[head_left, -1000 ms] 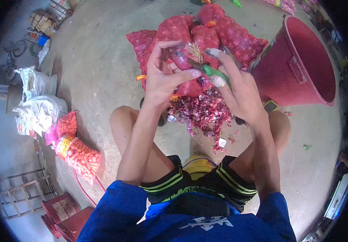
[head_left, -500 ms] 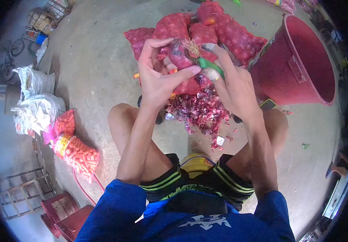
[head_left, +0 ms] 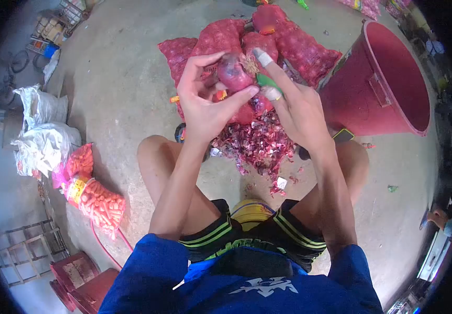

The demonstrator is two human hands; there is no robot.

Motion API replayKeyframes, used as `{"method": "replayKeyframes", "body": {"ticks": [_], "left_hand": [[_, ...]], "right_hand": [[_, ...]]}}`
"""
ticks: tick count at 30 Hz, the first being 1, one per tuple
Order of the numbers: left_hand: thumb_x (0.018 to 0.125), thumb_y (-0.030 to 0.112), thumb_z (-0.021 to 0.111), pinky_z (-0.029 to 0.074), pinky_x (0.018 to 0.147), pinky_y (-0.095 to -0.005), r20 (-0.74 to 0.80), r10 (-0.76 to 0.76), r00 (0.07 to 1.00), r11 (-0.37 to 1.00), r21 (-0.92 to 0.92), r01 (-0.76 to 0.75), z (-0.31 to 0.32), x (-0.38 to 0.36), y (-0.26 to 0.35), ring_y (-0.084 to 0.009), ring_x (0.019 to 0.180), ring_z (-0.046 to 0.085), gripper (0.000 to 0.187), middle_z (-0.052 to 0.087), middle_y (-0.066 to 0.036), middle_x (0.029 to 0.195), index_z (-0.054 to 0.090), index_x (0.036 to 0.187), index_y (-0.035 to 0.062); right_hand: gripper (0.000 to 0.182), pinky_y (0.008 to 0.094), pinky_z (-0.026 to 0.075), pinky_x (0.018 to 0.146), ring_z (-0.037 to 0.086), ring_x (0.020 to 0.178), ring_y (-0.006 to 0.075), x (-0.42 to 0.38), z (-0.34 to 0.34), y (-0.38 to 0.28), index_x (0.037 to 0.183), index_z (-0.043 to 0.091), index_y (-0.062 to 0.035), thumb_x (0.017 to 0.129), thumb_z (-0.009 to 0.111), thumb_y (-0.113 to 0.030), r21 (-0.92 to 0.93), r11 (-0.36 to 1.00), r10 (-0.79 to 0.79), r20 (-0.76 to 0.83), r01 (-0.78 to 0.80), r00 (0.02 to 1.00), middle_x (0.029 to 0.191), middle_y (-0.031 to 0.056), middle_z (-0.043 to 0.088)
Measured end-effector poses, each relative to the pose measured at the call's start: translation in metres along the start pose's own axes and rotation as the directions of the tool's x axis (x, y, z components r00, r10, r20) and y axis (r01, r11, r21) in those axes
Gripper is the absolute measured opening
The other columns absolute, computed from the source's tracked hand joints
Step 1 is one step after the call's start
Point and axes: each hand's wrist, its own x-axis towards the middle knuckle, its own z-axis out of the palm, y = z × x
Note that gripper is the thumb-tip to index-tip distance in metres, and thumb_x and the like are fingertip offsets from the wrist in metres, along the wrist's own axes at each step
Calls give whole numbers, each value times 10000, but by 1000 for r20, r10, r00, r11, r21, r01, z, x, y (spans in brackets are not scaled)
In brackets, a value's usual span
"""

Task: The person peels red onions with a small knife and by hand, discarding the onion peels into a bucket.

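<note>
Onion: held up beyond the knees, root tuft facing two o'clock.
Left hand: curled around the onion, thumb along its near side; the nearer hand.
Right hand: pinching a green tool, onion toward its ten o'clock.
Bucket: one o'clock from the lap.

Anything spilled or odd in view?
Yes: loose onion skins litter the bare floor between the feet, uncontained, though a big red tub stands just right. A white scrap lies at the pile's near edge.
</note>
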Motion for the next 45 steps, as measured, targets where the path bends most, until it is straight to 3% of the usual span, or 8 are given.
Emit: {"method": "replayKeyframes", "body": {"ticks": [3, 12, 18, 25, 29, 37, 40, 45], "left_hand": [[832, -17, 867, 635, 923, -347, 113, -299, 947, 878, -355, 320, -12, 3, -8, -196, 1048, 739, 509, 715, -121, 1195, 605, 1268, -25], [926, 79, 794, 622, 943, -347, 387, -507, 770, 676, -377, 634, -46, 13, -1, -180, 1050, 735, 447, 746, -111, 1146, 620, 1321, -37], [781, 16, 920, 605, 965, -322, 176, -127, 976, 991, -24, 133, -21, 6, -2, -164, 1126, 712, 633, 719, -76, 1239, 639, 1348, -9], [725, -23, 941, 593, 1005, -331, 264, -176, 948, 978, -65, 200, -32, 16, -6, -170, 1171, 692, 703, 690, -76, 1313, 642, 1361, 3], [779, -52, 883, 538, 1099, -368, 323, -173, 930, 920, -284, 270, -35, 12, 1, -183, 1268, 642, 747, 645, -110, 1392, 568, 1454, -11], [820, -121, 808, 519, 1109, -355, 282, -294, 913, 684, -606, 407, -29, 4, -3, -189, 1266, 633, 818, 602, -107, 1455, 470, 1559, -21], [821, -153, 794, 527, 1100, -351, 185, -295, 938, 767, -540, 347, -29, 2, -10, -189, 1268, 635, 818, 590, -96, 1470, 470, 1560, -16], [805, -160, 810, 545, 1082, -334, 145, -326, 934, 848, -393, 357, -33, 8, -7, -181, 1203, 660, 816, 615, -77, 1410, 489, 1540, -6]], "right_hand": [[647, 526, 556, 671, 705, 784, 437, 0, 2, 1, 1611, 476, -284, 1001, 676, -201, 6, 1000, -25, -22, 25, 999, 986, 204, 749], [574, 503, 555, 677, 717, 791, 420, 2, -6, -9, 1544, 582, -265, 991, 662, -132, 60, 998, -32, 77, 28, 996, 979, 226, 740], [486, 456, 544, 690, 716, 762, 390, 2, -5, -13, 1499, 618, -114, 1015, 619, -63, 281, 952, 93, 97, -117, 991, 968, 243, 739], [445, 234, 402, 589, 510, 680, 41, 1, 6, -7, 1575, 529, -68, 1156, 469, -204, 817, 473, 254, 232, -329, 939, 779, -76, 568], [509, 196, 291, 466, 359, 538, 23, 0, 2, 1, 1615, 445, -101, 1165, 482, -338, 911, 280, 314, 210, -302, 926, 701, -57, 423], [499, 209, 331, 543, 374, 619, 24, 1, 5, 3, 1630, 450, -111, 1154, 483, -255, 864, 400, 331, 175, -305, 927, 722, -64, 419], [483, 236, 468, 682, 546, 726, 78, 4, 4, 14, 1592, 496, -65, 1143, 492, -242, 558, 674, 410, 261, -483, 874, 797, -7, 574], [460, 352, 536, 949, 726, 979, 259, 2, 4, -1, 1520, 541, -16, 1088, 557, -174, 443, 873, 213, 28, -203, 977, 1085, 209, 743]]}}
